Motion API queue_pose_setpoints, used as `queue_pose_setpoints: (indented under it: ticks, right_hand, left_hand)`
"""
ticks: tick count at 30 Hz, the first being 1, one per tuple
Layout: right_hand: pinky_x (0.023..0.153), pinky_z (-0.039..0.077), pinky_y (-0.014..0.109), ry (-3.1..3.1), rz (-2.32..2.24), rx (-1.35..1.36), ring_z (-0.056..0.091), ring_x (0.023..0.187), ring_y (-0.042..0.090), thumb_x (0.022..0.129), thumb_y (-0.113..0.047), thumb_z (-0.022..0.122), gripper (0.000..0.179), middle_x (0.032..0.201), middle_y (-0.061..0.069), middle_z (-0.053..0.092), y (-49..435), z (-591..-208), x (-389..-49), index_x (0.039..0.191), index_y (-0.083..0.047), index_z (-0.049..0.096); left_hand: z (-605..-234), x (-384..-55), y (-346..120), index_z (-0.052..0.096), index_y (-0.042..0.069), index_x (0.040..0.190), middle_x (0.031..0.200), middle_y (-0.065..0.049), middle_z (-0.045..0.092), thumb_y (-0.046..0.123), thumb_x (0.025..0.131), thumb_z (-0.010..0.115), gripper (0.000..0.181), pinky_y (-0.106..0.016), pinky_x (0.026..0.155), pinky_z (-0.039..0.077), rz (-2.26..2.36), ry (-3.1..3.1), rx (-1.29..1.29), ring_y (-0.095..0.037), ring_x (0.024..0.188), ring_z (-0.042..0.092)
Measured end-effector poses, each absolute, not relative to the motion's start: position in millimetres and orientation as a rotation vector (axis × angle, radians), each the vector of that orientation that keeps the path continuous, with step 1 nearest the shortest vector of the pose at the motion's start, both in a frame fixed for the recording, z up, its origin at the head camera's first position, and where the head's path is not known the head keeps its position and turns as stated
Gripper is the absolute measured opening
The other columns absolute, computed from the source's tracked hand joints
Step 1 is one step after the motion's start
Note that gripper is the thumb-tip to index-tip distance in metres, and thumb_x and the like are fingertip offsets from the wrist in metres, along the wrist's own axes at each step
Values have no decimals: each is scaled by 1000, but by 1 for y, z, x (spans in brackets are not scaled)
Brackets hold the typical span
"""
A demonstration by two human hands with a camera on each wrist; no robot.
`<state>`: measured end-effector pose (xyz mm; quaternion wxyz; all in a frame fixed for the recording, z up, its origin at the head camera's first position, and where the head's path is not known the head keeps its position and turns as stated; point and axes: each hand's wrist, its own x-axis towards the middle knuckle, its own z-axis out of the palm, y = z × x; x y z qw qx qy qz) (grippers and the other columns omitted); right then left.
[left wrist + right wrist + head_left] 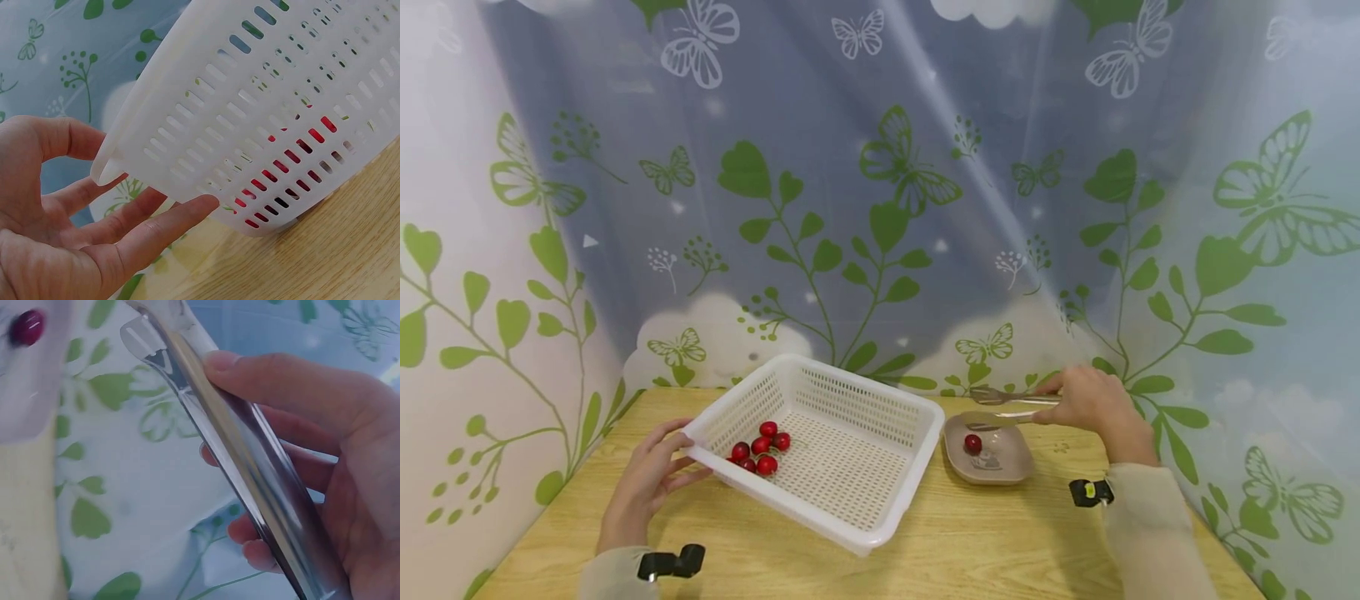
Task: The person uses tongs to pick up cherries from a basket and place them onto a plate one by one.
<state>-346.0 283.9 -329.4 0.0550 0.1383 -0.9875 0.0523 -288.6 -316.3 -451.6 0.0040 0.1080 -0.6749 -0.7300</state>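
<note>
A white plastic basket (850,512) with slotted walls stands on the table, several red cherries (766,465) grouped in its left end. My left hand (651,471) holds the basket's left corner. In the left wrist view, fingers of that hand (94,212) reach round the rim and under it. Metal tongs (1015,398) are gripped in my right hand (1093,408), their two arms spread apart with nothing between the tips. Below those tips, a single cherry (973,444) lies in a small beige dish (988,477). The right wrist view shows thumb and fingers on opposite sides of the tongs (250,456).
The wooden table (760,542) runs back to a curtain (820,108) printed with butterflies and leaves, which also hangs along both sides. Between the dish and the basket's right wall there is only a narrow gap. Each wrist wears a black strap (1088,492).
</note>
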Motion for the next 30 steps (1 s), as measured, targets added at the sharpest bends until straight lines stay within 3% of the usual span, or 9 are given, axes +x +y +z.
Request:
queue_pose_setpoints:
  ticks: [5,11,14,16,21,25,30]
  right_hand:
    - [59,54,40,-2924,218,427,71,98,36,80,-49,83,43,125,14,74,275,-313,-343,116,-26,80]
    - [51,43,28,-2855,316,487,70,108,38,79,-45,84,40,125,11,75,257,-306,-345,114,-26,81]
    - [58,53,35,-2824,355,534,70,110,37,80,-45,84,38,123,9,76,245,-303,-348,113,-26,81]
    - [71,60,41,-2815,389,556,70,112,37,81,-44,84,39,124,8,75,237,-301,-349,114,-26,81]
    - [81,61,46,-2823,519,587,70,105,32,81,-42,84,41,127,8,74,212,-299,-351,118,-25,79]
    - [72,57,36,-2788,576,653,68,84,23,81,-40,86,40,127,11,74,194,-301,-356,116,-23,80]
    - [59,42,27,-2767,664,699,44,58,14,80,-39,87,39,123,10,76,174,-307,-362,114,-23,81]
  left_hand:
    - [-452,-290,-316,32,10,155,151,-19,33,16,105,47,53,-39,89,67,-2275,-2126,340,-15,98,66]
    - [-453,-291,-316,32,10,155,152,-19,32,16,105,47,53,-40,89,67,-2274,-2126,338,-14,97,67]
    - [-453,-291,-316,32,10,155,152,-20,32,15,105,47,53,-40,89,67,-2272,-2128,336,-15,97,67]
    - [-453,-291,-316,32,9,155,152,-20,33,15,105,47,53,-40,89,67,-2276,-2126,335,-15,97,67]
    - [-453,-291,-317,33,10,154,151,-18,33,14,105,47,52,-39,89,67,-2296,-2111,340,-14,96,67]
    - [-454,-290,-319,33,10,154,150,-18,34,14,105,48,52,-39,89,67,-2295,-2113,345,-15,97,67]
    - [-454,-290,-319,33,10,154,150,-19,34,14,104,48,52,-40,90,67,-2291,-2118,350,-17,98,66]
